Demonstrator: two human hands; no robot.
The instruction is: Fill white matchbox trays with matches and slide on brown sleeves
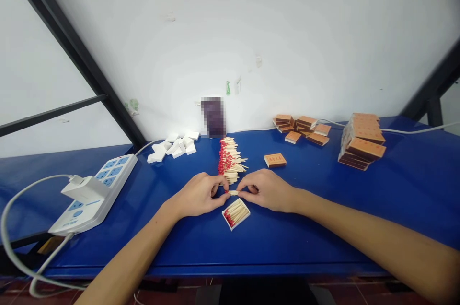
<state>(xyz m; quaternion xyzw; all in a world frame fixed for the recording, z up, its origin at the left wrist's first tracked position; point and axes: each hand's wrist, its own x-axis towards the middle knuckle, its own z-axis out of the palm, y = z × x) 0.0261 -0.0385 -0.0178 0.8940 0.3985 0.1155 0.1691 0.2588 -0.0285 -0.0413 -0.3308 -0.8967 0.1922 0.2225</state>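
Between my two hands lies a small bunch of matches (233, 193), pinched at both ends. My left hand (201, 194) has thumb and finger closed on the red-headed end, and my right hand (268, 190) grips the plain end. Just in front of them a white matchbox tray (246, 215) rests on the table, partly filled with matches whose red heads point lower left. Behind my fingers stretches a long pile of loose matches (230, 158), heads to the left. One orange matchbox cover (275, 160) sits beyond my right hand.
Several white trays (174, 146) are heaped at the back left. Loose matchboxes (305, 127) and a stacked block of them (362, 141) stand at the back right. A power strip (120, 175) with a plugged-in charger (88, 190) and cables is on the blue table (305, 242), against a white wall.
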